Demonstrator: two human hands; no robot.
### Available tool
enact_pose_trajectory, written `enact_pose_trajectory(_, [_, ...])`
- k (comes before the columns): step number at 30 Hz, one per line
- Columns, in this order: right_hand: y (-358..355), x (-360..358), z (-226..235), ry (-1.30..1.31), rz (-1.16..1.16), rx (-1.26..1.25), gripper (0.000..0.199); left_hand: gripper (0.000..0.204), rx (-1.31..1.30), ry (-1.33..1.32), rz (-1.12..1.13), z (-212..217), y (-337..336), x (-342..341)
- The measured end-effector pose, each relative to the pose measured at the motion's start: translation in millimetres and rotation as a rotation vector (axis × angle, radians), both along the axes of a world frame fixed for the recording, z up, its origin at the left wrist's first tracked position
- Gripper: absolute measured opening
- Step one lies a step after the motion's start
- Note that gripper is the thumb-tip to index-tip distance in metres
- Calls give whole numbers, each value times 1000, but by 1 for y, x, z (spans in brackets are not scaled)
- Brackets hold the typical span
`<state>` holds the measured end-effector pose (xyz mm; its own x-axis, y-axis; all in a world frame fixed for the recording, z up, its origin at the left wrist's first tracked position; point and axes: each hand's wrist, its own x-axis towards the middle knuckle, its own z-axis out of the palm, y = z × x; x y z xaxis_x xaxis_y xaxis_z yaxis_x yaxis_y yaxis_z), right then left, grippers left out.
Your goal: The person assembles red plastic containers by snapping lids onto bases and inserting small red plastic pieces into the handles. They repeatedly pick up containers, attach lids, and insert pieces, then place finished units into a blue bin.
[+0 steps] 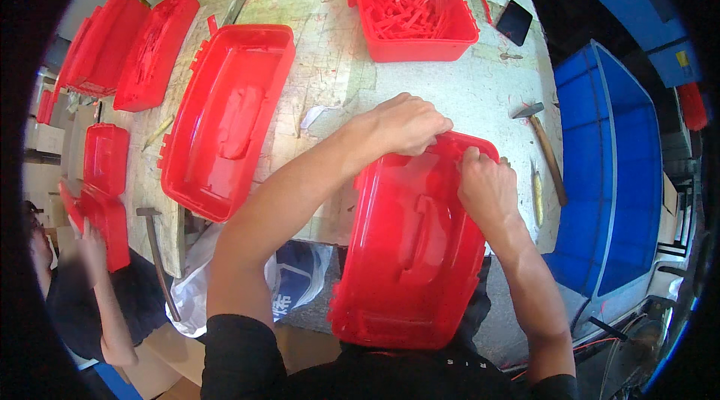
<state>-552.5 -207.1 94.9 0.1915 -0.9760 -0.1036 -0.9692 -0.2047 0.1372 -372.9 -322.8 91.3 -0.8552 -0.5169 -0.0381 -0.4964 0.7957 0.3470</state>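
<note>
A red plastic toolbox lid (409, 265) with a raised moulded middle tilts over the table's near edge, its near end close to my body. At its far rim my left hand (409, 124) is closed, fingers curled down on the upper left corner. My right hand (489, 186) grips the right side of the same end, its fingers bent at the rim. Whether a small part lies under either hand is hidden. To the left lies a similar red shell (229, 122), hollow side up. Beyond my hands stands a red bin (420, 50) full of thin red plastic strips.
A hammer (546, 149) and a yellowish knife-like tool (537, 197) lie right, near a black phone (514, 23). A blue crate (581, 160) stands beside the table. Left are red boxes (154, 55), another hammer (155, 257) and a co-worker's arm (105, 302).
</note>
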Motion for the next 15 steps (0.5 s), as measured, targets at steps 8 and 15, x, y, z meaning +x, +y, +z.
enact_pose_trajectory(8, [1, -6, 6, -35, 127, -37, 17, 47, 154, -128, 110, 11, 6, -15])
enact_pose_trajectory(15, [0, -8, 4, -41, 129, -87, 14, 44, 104, -111, 140, 11, 10, -17])
